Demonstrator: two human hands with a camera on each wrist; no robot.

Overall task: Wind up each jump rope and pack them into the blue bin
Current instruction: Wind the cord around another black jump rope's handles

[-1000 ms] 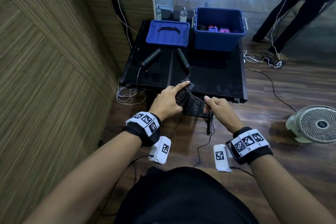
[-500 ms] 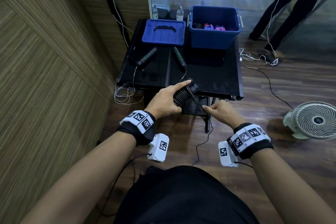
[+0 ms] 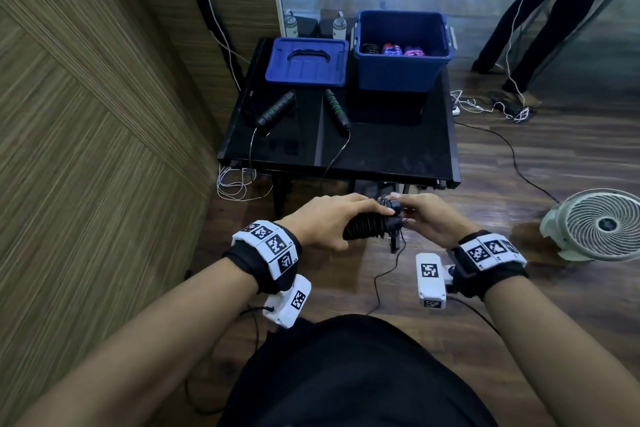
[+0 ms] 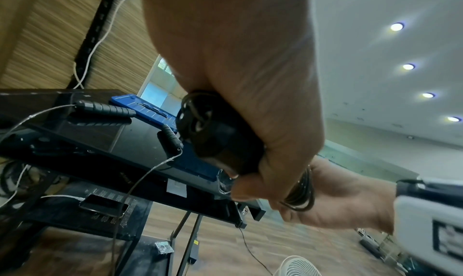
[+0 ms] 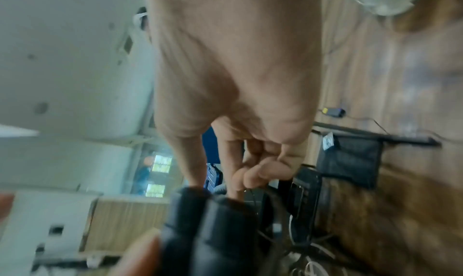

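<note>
A person stands at a low black table [image 3: 398, 152], winding a black jump rope in front of its near edge. On the left of the table lies the second rope [image 3: 277, 109], unwound, its two green-ringed handles apart and its thin cords trailing over the front edge toward the floor. Behind it sits the blue lid [image 3: 306, 62]; to the right, the blue bin [image 3: 403, 71], open, with several wound ropes already inside. In the foreground the left hand [image 3: 323, 222] is clenched round the paired black handles [image 3: 367, 227], index finger laid along the top, while just beside it the right hand [image 3: 427, 218] pinches the coiled cord [image 4: 300, 191] against the handle ends. A floor fan [image 3: 602, 224] stands at far right. The bundle appears close to finished, but the springy cord could unravel if the right hand's pinch slackens before the end is tucked in, and a loose bundle would spread once dropped in the bin. The dangling cords of the other rope could also snag a reaching arm and drag its handles off the table
</note>
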